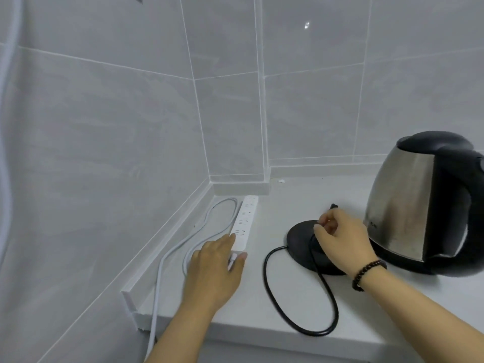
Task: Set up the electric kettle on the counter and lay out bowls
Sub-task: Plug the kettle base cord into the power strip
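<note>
Kettle (424,205) is already on the counter (288,318), far right, standing beside its black base (301,244), not on it. Base sits mid-counter, just left of the kettle, w/ its black cord (272,292) looping toward the near edge and back up to my right hand (343,237).

Right hand is pinched shut on the plug end (333,205) of that cord, held above the base; only a dark tip shows past my fingers, so can't tell how the prongs face. My left hand (214,268) rests flat on the near end of the white power strip (245,221), fingers loosely spread, pressing it down, not gripping it as far as I can see. The two hands are well apart. Strip lies along the left wall, its pale cable (167,258) curling behind and dropping off the near edge.

So I'd say approx. a third done: kettle and base out, strip steadied. Left to do: plug in, seat kettle on base. No bowls in view at all, so that half hasn't started as far as I can see.
</note>
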Motion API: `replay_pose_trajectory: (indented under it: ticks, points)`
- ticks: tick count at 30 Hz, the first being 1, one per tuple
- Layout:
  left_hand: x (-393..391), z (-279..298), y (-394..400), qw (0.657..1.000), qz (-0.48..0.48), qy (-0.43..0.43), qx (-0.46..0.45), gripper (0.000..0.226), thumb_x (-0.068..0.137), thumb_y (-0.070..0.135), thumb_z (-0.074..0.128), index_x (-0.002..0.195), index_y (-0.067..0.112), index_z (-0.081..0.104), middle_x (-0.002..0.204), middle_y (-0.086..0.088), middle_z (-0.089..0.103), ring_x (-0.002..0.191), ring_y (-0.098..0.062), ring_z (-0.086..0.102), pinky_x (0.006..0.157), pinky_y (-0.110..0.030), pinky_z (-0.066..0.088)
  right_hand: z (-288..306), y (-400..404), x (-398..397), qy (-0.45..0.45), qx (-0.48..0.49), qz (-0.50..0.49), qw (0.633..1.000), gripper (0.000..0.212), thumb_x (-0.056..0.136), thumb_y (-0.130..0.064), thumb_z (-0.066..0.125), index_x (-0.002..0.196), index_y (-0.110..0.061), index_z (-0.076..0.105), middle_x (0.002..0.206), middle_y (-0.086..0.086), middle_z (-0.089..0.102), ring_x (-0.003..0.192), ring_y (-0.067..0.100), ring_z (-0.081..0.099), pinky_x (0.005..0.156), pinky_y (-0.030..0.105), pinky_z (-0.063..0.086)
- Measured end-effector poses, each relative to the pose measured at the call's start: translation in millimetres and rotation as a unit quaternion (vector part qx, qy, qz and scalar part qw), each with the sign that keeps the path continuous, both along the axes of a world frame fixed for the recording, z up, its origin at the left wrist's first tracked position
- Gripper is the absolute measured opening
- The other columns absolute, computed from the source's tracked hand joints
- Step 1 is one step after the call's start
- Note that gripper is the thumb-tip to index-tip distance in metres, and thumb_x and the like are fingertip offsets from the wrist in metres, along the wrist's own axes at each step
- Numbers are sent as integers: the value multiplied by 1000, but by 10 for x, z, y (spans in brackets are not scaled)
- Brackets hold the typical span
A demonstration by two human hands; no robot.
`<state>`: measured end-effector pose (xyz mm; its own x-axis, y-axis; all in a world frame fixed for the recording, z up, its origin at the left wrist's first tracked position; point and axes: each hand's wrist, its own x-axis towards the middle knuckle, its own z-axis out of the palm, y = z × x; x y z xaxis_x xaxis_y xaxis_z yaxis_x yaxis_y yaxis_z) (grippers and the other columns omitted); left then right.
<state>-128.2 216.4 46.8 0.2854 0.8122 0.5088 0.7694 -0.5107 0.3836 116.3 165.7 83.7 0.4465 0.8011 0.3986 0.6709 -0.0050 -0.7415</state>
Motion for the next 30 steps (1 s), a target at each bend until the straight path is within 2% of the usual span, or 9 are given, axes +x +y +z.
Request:
replay_pose_trajectory:
  ticks: [3,7,10,13,17,21,25,27,30]
  points:
    - [40,-28,-20,999,13,-8,38,46,95,38,50,138,22,49,140,7,51,127,-14,46,104,-27,31,-131,-89,22,5,-11,-16,1000,20,85,-28,65,72,-17,55,64,-2,61,64,14,58,57,24,45]
    - [368,89,-173,996,-21,-88,25,40,96,30,49,134,22,50,134,9,50,124,-12,45,104,-28,37,-177,-134,-25,-53,-30,-9,998,31,82,-41,62,64,-18,52,57,-4,59,59,12,56,54,27,46]
    - [793,240,-263,986,-60,-142,-55,29,97,30,47,125,27,54,121,16,55,106,0,52,90,-17,44,-179,-148,-44,-154,-75,-3,985,31,83,-47,56,67,-20,52,63,-6,59,62,10,55,50,24,39]
    - [1165,401,-192,968,-71,-197,-137,17,94,22,50,101,22,66,95,10,68,84,-6,61,77,-22,50,-190,-158,-70,-209,-88,18,974,30,81,-50,52,69,-23,46,70,-7,57,65,11,53,49,24,32]
    - [1500,479,72,968,-44,-132,-210,23,89,28,53,82,13,69,81,2,71,83,-17,64,77,-28,52,-208,-160,-54,-233,-96,37,967,26,84,-48,47,76,-24,46,80,-9,58,70,16,50,57,29,34]
    - [1676,509,299,942,-24,-118,-312,28,83,31,59,62,13,61,64,-6,63,65,-23,55,68,-32,51,-219,-128,1,-219,-87,55,970,23,85,-44,46,80,-22,52,84,-7,62,80,18,59,63,30,39]
    - [1718,627,339,889,-13,-178,-421,21,89,28,60,78,11,66,62,2,62,53,-11,51,51,-22,40,-214,-118,36,-194,-73,88,974,18,82,-41,51,75,-25,52,75,-10,57,77,15,59,65,29,41]
    - [1704,673,329,871,-35,-185,-453,24,93,33,56,85,12,67,65,2,61,50,-9,47,50,-21,34,-213,-123,50,-175,-60,109,977,18,82,-39,52,75,-23,52,72,-11,56,76,14,58,66,29,43]
    - [1681,687,302,849,-74,-198,-484,36,96,38,51,82,12,72,69,0,64,56,-13,54,57,-23,44,-214,-128,51,-159,-51,147,975,20,83,-37,53,69,-25,44,65,-12,51,69,13,53,60,24,38]
